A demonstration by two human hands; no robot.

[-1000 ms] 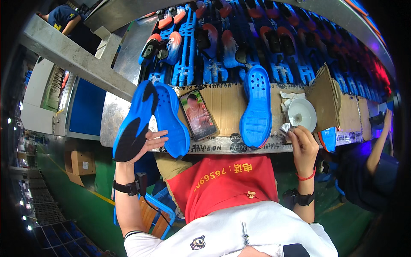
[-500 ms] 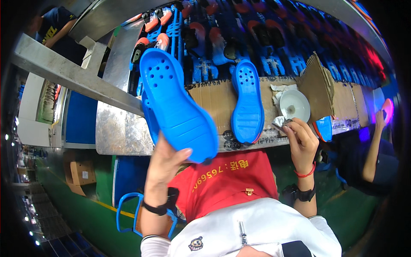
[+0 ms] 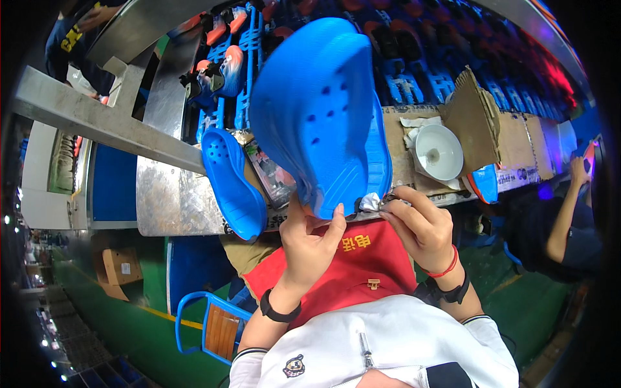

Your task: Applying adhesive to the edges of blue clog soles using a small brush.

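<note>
My left hand (image 3: 309, 242) grips the heel end of a blue shoe sole (image 3: 323, 152), thumb on its near face. The sole is raised and tilted, its toe part curving upward and several round holes showing. Close to that heel, my right hand (image 3: 424, 226) pinches a crumpled, silvery-white wad (image 3: 370, 203). Whether the wad touches the sole is hard to tell. Behind the raised sole, another blue sole (image 3: 380, 152) is mostly hidden. A third blue sole (image 3: 233, 184) lies at the left on the bench's near edge.
A white bowl (image 3: 446, 152) stands on crumpled paper to the right, beside an upright cardboard flap (image 3: 475, 123). Racks with blue holders and shoes (image 3: 404, 87) fill the far side. A metal bar (image 3: 110, 119) crosses at left. A co-worker's arm (image 3: 566, 216) shows at right.
My left hand has brought a sole rightward and tipped its toe up. My right hand has moved left from beside the bowl to the sole's heel, carrying the wad. One sole now lies at left.
</note>
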